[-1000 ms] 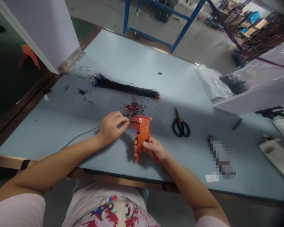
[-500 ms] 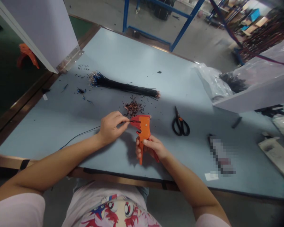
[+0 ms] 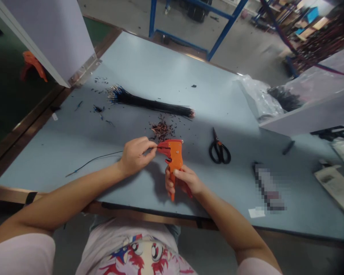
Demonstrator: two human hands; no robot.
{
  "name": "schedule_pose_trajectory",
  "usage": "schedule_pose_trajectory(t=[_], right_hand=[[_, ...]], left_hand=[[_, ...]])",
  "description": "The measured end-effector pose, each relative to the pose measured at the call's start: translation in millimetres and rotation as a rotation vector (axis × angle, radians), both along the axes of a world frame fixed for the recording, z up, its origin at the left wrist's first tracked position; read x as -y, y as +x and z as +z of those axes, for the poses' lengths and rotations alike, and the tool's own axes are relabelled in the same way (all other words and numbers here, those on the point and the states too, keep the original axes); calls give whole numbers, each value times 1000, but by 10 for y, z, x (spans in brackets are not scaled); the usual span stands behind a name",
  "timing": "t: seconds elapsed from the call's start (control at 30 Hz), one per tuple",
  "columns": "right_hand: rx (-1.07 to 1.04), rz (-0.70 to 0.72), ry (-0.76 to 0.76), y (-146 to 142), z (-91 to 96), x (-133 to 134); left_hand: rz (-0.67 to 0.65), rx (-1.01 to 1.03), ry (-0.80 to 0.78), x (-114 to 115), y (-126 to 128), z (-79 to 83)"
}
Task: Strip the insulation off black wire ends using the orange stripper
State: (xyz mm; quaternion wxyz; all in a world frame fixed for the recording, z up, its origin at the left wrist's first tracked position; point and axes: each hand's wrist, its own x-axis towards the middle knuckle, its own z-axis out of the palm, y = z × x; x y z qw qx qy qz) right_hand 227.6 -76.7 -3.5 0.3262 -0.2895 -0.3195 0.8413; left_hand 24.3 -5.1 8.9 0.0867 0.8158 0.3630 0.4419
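Between thumb and fingers, my left hand (image 3: pixel 138 153) pinches a thin black wire (image 3: pixel 104 155), whose tail curves left over the table. The wire's other end sits in the red jaws of an orange wire stripper (image 3: pixel 176 151). My right hand (image 3: pixel 185 180) is wrapped round the stripper's handles, holding it upright. Just beyond the jaws lies a pile of small copper and black offcuts (image 3: pixel 161 130). Farther back, a bundle of black wires (image 3: pixel 154 104) lies across the table, with bare ends at both sides.
Black-handled scissors (image 3: pixel 219 151) lie to the right of the stripper. Farther right are a blurred-out object (image 3: pixel 268 187) and a white paper slip (image 3: pixel 256 212). Upright panels (image 3: pixel 54 34) stand at the table's left and right, with plastic bags (image 3: pixel 258 99) near the right one.
The stripper's handles look squeezed closer together and its jaws now close over the wire end. The wire's loose tail has shifted slightly. Both hands stay almost in place.
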Motion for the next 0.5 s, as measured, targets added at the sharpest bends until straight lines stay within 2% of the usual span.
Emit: schedule_pose_trajectory(t=[0.2, 0.5], right_hand=[[-80, 41, -67, -10, -1, 0], [-112, 30, -79, -13, 37, -33]], left_hand=[[-21, 8, -3, 4, -8, -16], [-33, -17, -57, 5, -13, -35]])
